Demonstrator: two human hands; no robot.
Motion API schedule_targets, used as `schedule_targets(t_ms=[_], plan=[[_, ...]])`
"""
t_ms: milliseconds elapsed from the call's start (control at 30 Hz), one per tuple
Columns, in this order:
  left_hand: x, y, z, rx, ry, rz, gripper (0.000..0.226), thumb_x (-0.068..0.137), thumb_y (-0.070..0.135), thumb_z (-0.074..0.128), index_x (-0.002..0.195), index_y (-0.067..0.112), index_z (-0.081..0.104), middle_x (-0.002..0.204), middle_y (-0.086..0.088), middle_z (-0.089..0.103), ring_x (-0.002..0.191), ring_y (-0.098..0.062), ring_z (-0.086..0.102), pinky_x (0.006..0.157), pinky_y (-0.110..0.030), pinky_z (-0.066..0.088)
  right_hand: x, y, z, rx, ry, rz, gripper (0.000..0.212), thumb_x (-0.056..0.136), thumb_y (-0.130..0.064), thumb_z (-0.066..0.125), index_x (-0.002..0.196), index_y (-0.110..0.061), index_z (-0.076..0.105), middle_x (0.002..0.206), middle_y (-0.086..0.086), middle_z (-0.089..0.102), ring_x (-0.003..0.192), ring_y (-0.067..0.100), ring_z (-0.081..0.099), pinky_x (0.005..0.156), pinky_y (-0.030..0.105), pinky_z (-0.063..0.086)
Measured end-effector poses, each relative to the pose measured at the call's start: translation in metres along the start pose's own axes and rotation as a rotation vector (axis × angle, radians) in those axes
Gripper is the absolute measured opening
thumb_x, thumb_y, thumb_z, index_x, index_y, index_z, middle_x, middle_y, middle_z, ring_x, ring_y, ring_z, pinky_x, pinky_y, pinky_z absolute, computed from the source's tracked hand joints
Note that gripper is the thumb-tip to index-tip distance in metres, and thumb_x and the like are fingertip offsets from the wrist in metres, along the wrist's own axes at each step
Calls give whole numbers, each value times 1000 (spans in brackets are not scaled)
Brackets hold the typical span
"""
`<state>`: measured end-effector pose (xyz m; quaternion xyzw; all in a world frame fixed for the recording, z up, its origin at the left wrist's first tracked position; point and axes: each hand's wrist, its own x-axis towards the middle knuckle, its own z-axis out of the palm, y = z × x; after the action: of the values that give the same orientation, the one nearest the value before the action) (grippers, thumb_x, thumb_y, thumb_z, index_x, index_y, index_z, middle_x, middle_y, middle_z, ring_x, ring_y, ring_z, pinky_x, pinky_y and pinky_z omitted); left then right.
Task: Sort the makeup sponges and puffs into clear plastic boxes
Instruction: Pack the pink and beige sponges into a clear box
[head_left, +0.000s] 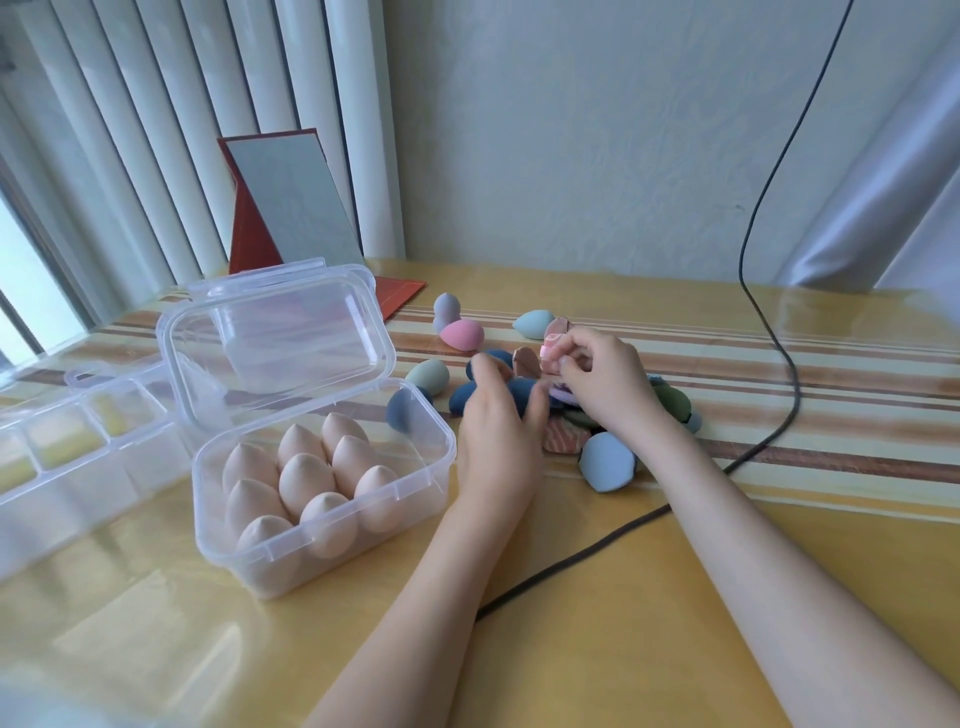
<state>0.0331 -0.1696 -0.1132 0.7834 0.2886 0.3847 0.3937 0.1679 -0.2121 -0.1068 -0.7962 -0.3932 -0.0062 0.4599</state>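
Note:
An open clear plastic box (415, 426) holds several beige egg-shaped sponges (305, 480), its lid (275, 338) tipped back. To its right lies a pile of coloured sponges and puffs (608, 460). My left hand (498, 431) rests on the pile, its fingers curled around a dark blue sponge (522, 397). My right hand (605, 382) pinches a small pink marbled puff (549, 349) above the pile. A pink sponge (461, 334), a grey-lilac one (445, 309), a light blue one (534, 323) and a green one (428, 375) lie loose behind.
A second clear box with compartments (78, 441) sits at the left. A red-framed standing mirror (291, 202) is behind the boxes. A black cable (779, 358) runs down the wall and across the striped table (831, 395) under my right forearm.

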Motion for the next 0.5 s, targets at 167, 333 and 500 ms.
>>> schedule_targets(t_ms=[167, 333, 500], plan=[[1, -16, 15, 294, -74, 276, 33, 74, 21, 65, 101, 7, 53, 112, -12, 56, 113, -34, 48, 93, -40, 40, 32, -24, 11, -35, 79, -83, 17, 89, -7, 52, 92, -18, 65, 87, -2, 65, 77, 18, 58, 72, 33, 52], [-5, -18, 24, 475, -102, 320, 49, 76, 38, 57, 118, 13, 57, 121, -9, 60, 132, -39, 39, 114, -52, 16, 70, -44, 48, -145, -103, -134, 20, 89, -12, 57, 108, -14, 63, 102, 3, 65, 94, 21, 60, 88, 35, 49], [-4, -22, 29, 513, -48, 311, 64, 76, 46, 41, 126, 7, 54, 121, -10, 62, 130, -36, 43, 115, -47, 16, 96, -50, 80, -309, -287, -100, 56, 86, -32, 67, 131, -13, 40, 130, 12, 51, 115, 29, 51, 87, 32, 42]])
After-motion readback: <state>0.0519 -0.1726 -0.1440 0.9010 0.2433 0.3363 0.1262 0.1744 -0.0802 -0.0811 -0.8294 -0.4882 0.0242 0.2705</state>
